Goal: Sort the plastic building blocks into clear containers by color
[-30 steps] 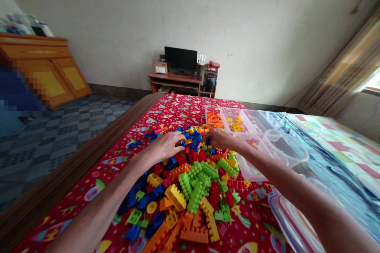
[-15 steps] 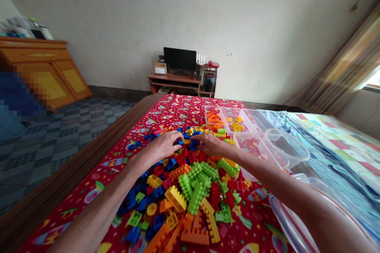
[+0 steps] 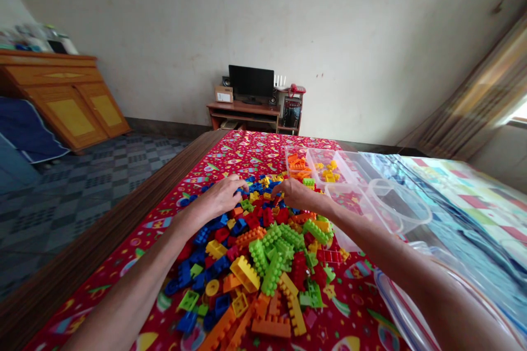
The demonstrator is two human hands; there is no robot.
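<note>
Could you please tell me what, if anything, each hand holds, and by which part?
I cannot tell: the left hand and right hand are at the far part of the brick pile, with any grip hidden or unclear.

Slim forearms (image 3: 142, 277), narrow wrists (image 3: 197, 211), left grip (image 3: 224, 194) and right grip (image 3: 295, 193), all bare

Right hand (image 3: 293, 193) — any hold on bricks (image 3: 284, 236) unclear; lids (image 3: 405, 299) partly behind right forearm (image 3: 382, 252); clutter (image 3: 39, 41) on cabinet (image 3: 68, 112) — blurred.
</note>
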